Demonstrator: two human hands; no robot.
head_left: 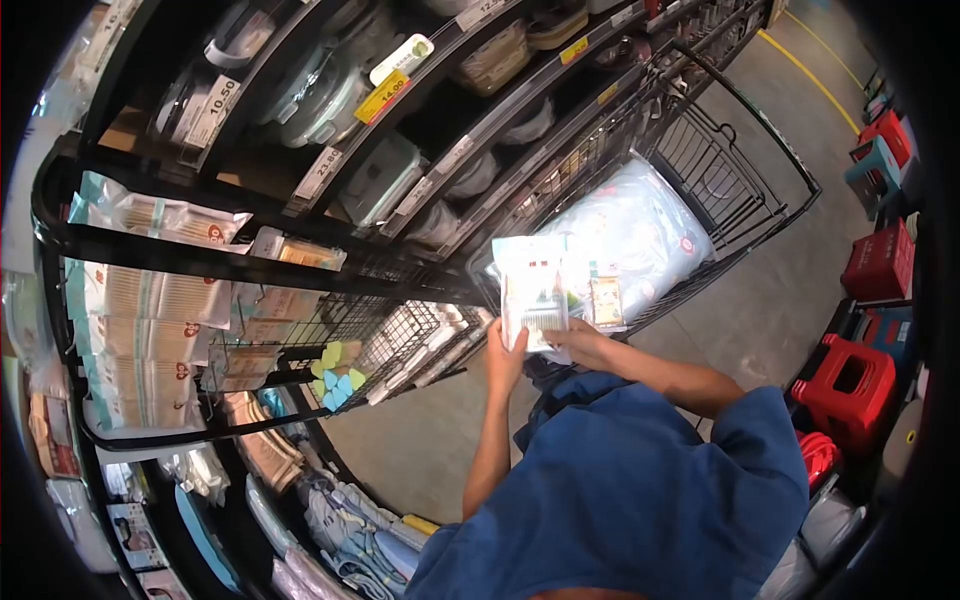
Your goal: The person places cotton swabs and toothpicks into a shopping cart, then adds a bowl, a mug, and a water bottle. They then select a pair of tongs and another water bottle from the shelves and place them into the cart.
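Note:
A white clear-fronted pack of thin sticks (535,290), which look like cotton swabs, is held upright in front of my body. My left hand (505,352) grips its lower left side, thumb on the front. My right hand (580,345) closes on its lower right corner, with the fingertips partly hidden. Just behind the pack is a black wire shopping cart (760,110). A large plastic-wrapped pale blue bundle (650,225) lies in the cart, and a small brownish packet (607,300) rests against it.
Similar stick packs (150,300) hang on a wire rack to my left. Beyond them, shelves hold lidded containers (385,180) and price tags (383,97). Folded cloth goods (350,520) fill the lower left shelves. A red plastic item (850,385) and boxes line the right side.

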